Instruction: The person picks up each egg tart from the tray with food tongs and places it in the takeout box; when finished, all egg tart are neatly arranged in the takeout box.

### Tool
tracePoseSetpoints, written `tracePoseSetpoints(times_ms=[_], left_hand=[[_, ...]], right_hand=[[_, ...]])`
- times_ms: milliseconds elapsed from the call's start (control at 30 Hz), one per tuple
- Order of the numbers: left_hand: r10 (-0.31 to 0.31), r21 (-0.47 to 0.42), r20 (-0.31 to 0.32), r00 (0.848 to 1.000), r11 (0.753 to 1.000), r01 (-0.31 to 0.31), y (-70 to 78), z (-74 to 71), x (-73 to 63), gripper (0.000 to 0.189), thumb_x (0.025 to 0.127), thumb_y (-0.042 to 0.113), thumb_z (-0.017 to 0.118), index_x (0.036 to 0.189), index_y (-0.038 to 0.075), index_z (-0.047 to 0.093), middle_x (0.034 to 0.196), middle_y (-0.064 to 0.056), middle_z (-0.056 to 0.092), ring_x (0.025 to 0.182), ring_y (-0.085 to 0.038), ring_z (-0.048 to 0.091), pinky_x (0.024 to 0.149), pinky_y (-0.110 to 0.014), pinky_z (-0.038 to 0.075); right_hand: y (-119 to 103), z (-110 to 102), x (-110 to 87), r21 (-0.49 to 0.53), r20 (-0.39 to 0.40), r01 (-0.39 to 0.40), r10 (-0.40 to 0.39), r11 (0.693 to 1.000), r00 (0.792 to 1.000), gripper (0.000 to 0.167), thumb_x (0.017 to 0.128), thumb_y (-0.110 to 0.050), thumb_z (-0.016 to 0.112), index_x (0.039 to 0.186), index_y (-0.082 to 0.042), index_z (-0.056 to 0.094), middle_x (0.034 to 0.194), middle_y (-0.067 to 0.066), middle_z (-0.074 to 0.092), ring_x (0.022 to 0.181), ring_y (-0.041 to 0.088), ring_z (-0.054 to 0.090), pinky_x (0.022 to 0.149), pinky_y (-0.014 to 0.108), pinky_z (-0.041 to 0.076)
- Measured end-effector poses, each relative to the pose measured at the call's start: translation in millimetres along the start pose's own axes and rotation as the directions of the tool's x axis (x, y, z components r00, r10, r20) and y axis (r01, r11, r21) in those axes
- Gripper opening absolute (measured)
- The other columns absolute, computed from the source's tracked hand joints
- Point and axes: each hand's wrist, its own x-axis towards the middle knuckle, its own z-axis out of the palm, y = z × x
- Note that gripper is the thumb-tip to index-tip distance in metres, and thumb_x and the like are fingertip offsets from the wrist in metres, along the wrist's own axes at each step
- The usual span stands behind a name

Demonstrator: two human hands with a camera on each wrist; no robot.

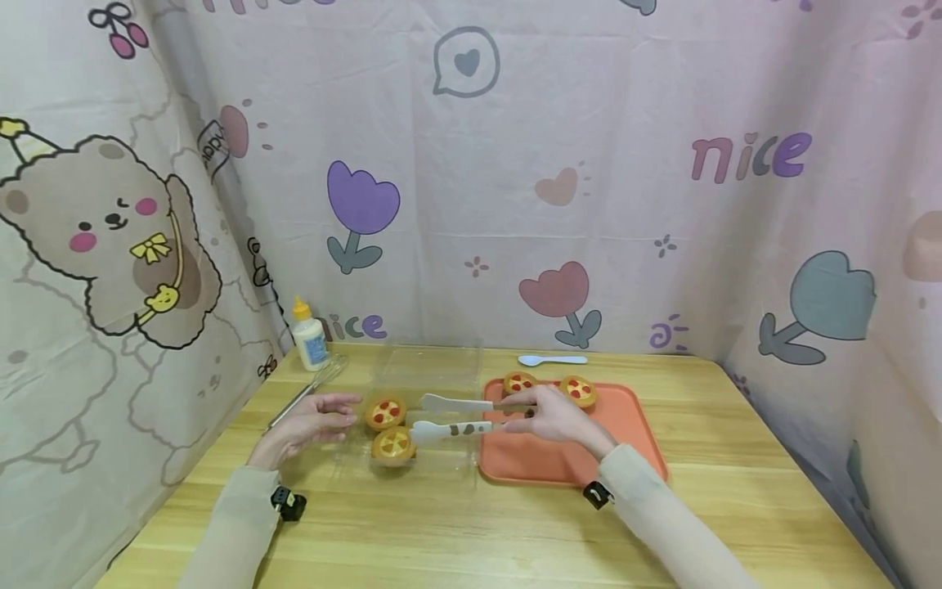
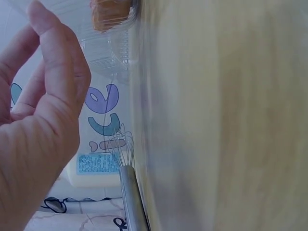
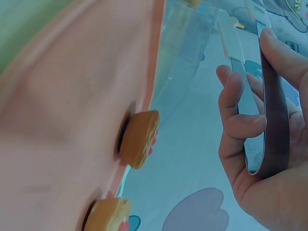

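My right hand [image 1: 555, 415] grips a pair of metal tongs [image 3: 276, 130] with white, spotted tips, its thumb on one arm and fingers round the other. The tongs' tips are spread and point left over a clear plastic container [image 1: 449, 466]. Inside lie two toy tarts: one with red pieces [image 1: 386, 414], and nearer, one with yellow wedges [image 1: 393, 446] beside the lower tip; I cannot tell if they touch. At the container's left side, my left hand [image 1: 312, 424] holds nothing, its fingers loosely bent.
Under my right hand lies an orange tray [image 1: 640, 442] with two red-topped tarts [image 1: 578, 391] at its far side. A light-blue spoon [image 1: 552, 360] lies behind it. At the back left are a whisk [image 1: 312, 387] and a yellow-capped white bottle [image 1: 309, 337].
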Motion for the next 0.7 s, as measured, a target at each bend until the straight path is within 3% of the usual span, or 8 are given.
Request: tracePoseSetpoints(times_ms=[100, 300, 533, 633, 700], left_hand=[[0.0, 0.008, -0.002, 1.0, 1.0, 0.0, 0.1, -0.5, -0.6, 0.062, 0.093, 0.01, 0.066, 0.145, -0.007, 0.038, 0.125, -0.019, 0.061, 0.099, -0.021, 0.067, 0.081, -0.031, 0.06], [-0.002, 0.028, -0.001, 1.0, 1.0, 0.002, 1.7, -0.3, -3.2, 0.062, 0.094, 0.012, 0.066, 0.145, -0.008, 0.038, 0.126, -0.02, 0.06, 0.1, -0.021, 0.067, 0.08, -0.032, 0.06], [-0.009, 0.036, -0.006, 1.0, 0.999, 0.009, 0.9, -1.6, -1.5, 0.062, 0.093, 0.012, 0.067, 0.145, -0.006, 0.039, 0.124, -0.023, 0.06, 0.099, -0.023, 0.066, 0.082, -0.033, 0.06], [-0.014, 0.027, -0.005, 1.0, 1.0, 0.014, 1.2, -1.2, -1.0, 0.06, 0.093, 0.01, 0.066, 0.144, -0.006, 0.039, 0.123, -0.023, 0.06, 0.098, -0.023, 0.066, 0.081, -0.033, 0.06], [-0.009, 0.022, 0.005, 1.0, 1.0, 0.009, 1.4, -1.3, -0.9, 0.059, 0.094, 0.009, 0.064, 0.145, -0.008, 0.038, 0.123, -0.023, 0.06, 0.097, -0.022, 0.066, 0.081, -0.032, 0.06]], right_hand=[[3, -4, -5.3, 0.011, -0.02, -0.024, 0.024, 1.0, 1.0, 0.042, 0.088, -0.038, 0.072, 0.126, -0.02, 0.068, 0.109, 0.004, 0.073, 0.047, 0.006, 0.035, 0.056, 0.024, 0.042], [15, -10, -14.3, 0.023, -0.052, -0.076, 0.077, 0.997, 0.996, 0.047, 0.086, -0.045, 0.073, 0.126, -0.021, 0.068, 0.125, 0.002, 0.068, 0.052, 0.006, 0.039, 0.06, 0.025, 0.044], [28, -20, -28.2, 0.028, -0.104, -0.076, 0.078, 0.997, 0.991, 0.05, 0.085, -0.047, 0.073, 0.127, -0.021, 0.067, 0.132, 0.003, 0.064, 0.079, 0.01, 0.061, 0.075, 0.028, 0.048], [33, -24, -34.1, 0.017, -0.11, -0.088, 0.089, 0.996, 0.99, 0.051, 0.086, -0.05, 0.071, 0.129, -0.023, 0.066, 0.134, 0.002, 0.063, 0.076, 0.012, 0.062, 0.073, 0.027, 0.05], [37, -26, -37.4, 0.025, -0.122, -0.118, 0.121, 0.993, 0.985, 0.052, 0.085, -0.052, 0.071, 0.13, -0.026, 0.065, 0.131, -0.001, 0.065, 0.063, 0.009, 0.056, 0.067, 0.025, 0.049]])
